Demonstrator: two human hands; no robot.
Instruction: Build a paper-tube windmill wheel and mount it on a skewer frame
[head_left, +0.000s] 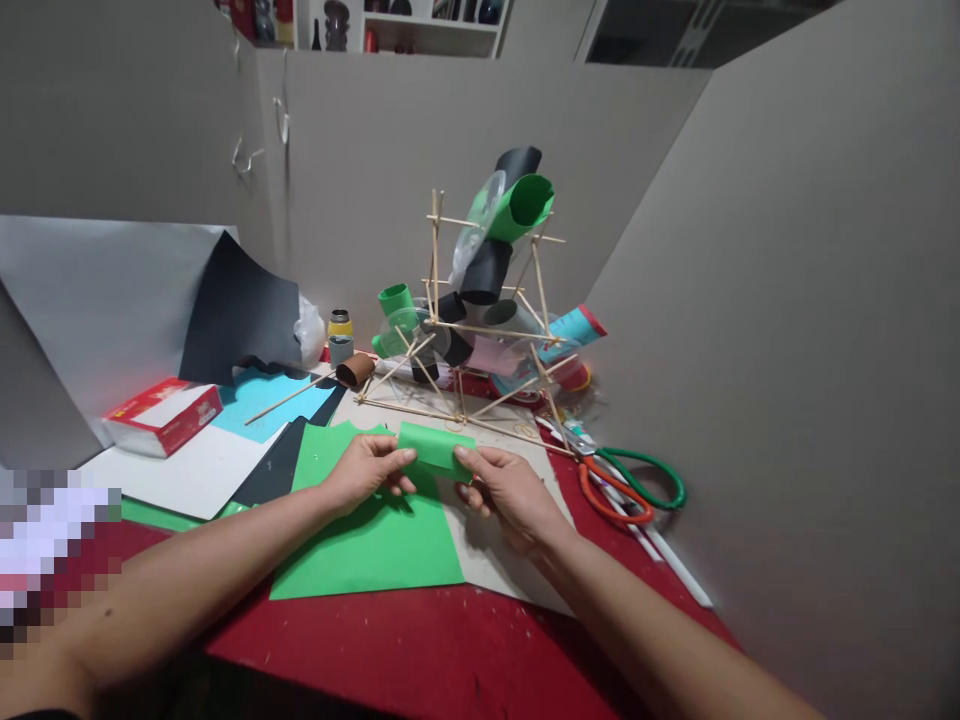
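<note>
Between my two hands is a small green paper piece (436, 447), bent into a curve and raised above a larger green sheet (360, 550). My left hand (371, 465) pinches its left end with thumb and fingers. At the right end, my right hand (495, 485) grips it, thumb on top. The larger sheet has a scalloped far edge and lies partly over a pale board (510, 560). Behind the hands stands a frame of thin wooden sticks (491, 330) carrying black and green paper tubes, among them a green tube (517, 210) near the top.
Scissors (622, 485) with orange and green handles lie to the right, beside white sticks (679, 570). Leftward are a red box (163, 415), blue paper (262, 405), a brown paper roll (355, 370) and a jar (340, 325). Grey panels (825, 350) enclose the red table (390, 640).
</note>
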